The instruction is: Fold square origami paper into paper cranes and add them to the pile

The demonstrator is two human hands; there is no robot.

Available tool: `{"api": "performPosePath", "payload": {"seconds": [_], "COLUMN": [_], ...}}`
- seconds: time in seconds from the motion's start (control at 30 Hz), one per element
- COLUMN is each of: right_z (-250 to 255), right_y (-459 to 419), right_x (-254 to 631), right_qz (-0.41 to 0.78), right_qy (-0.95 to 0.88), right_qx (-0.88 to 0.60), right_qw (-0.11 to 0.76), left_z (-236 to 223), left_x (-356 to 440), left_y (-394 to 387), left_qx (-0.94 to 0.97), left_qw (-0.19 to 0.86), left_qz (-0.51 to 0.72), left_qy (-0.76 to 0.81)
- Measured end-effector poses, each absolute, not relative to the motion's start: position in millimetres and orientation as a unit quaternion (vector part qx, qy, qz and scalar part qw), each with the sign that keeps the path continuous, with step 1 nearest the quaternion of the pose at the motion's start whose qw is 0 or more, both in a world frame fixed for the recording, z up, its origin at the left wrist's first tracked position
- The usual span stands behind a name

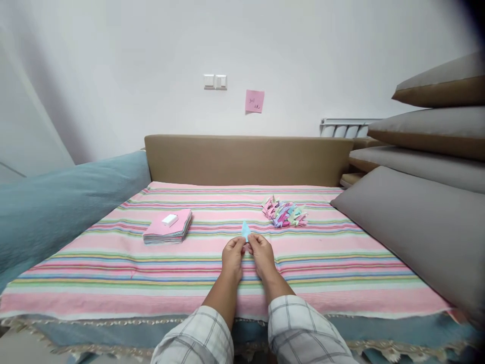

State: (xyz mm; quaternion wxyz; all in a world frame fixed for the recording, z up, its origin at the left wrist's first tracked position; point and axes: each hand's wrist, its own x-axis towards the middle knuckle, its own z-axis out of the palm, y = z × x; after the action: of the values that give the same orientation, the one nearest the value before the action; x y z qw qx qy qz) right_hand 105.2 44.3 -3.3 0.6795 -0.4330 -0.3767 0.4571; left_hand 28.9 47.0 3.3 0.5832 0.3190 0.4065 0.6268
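A small piece of light blue folded paper (245,230) points away from me, held up between both hands at the middle of the striped cloth (212,258). My left hand (233,254) pinches its lower left corner between thumb and fingers. On the other side, my right hand (262,253) pinches the lower right corner. The fingertips of both hands almost meet below the paper. Beyond my right hand lies a heap of folded paper pieces (284,212) in pink, purple, green and blue.
Left of my hands sits a stack of coloured paper sheets (166,230) with a small white block (170,220) on top. Grey cushions (420,227) are piled along the right side. A blue-covered armrest (76,197) bounds the left, and a brown backrest (246,161) the far side.
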Motion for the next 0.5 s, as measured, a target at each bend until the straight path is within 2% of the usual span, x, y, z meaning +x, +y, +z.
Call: {"api": "performPosePath", "payload": {"seconds": [0.27,0.43,0.5], "right_z": [-11.2,-24.5,-27.8], "right_y": [45.1,52.1,55.6], "right_x": [118.4,125.9,129.9], "right_qz": [0.487,0.483,0.479], "right_qy": [-0.387,-0.343,-0.325], "right_qx": [-0.426,-0.444,-0.454], "right_qw": [0.657,0.672,0.677], "left_z": [-9.1,-0.1,6.6], "left_x": [29.2,27.1,29.3], "left_y": [47.8,17.1,-12.1], "left_qx": [0.364,0.4,0.521], "left_qw": [0.578,0.512,0.476], "left_qz": [0.617,0.638,0.595], "left_qy": [0.391,0.414,0.385]}}
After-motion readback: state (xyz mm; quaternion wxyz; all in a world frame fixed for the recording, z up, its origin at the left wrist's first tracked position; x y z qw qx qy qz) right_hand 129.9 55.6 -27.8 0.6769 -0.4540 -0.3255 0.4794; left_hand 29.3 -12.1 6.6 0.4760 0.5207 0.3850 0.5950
